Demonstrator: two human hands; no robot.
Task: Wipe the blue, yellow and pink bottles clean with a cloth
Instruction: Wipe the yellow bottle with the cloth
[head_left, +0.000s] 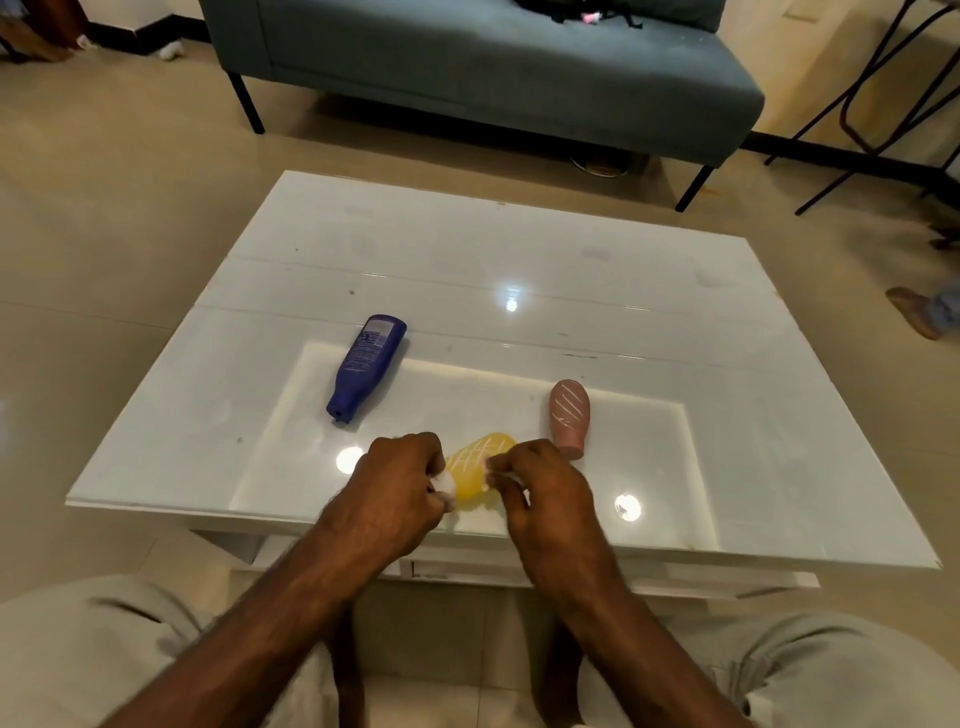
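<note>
A yellow bottle with white scribble marks lies on the white table near its front edge, between my hands. My left hand is closed around a small white cloth pressed to the bottle's left side. My right hand pinches a white bit at the bottle's right side; whether it grips the bottle itself is hard to tell. A blue bottle lies on its side to the left, cap toward me. A pink bottle with white streaks lies to the right.
A grey sofa on black legs stands beyond the table. Black metal chair legs are at the far right. My knees in light trousers are below the table's front edge. A sandalled foot shows at the right edge.
</note>
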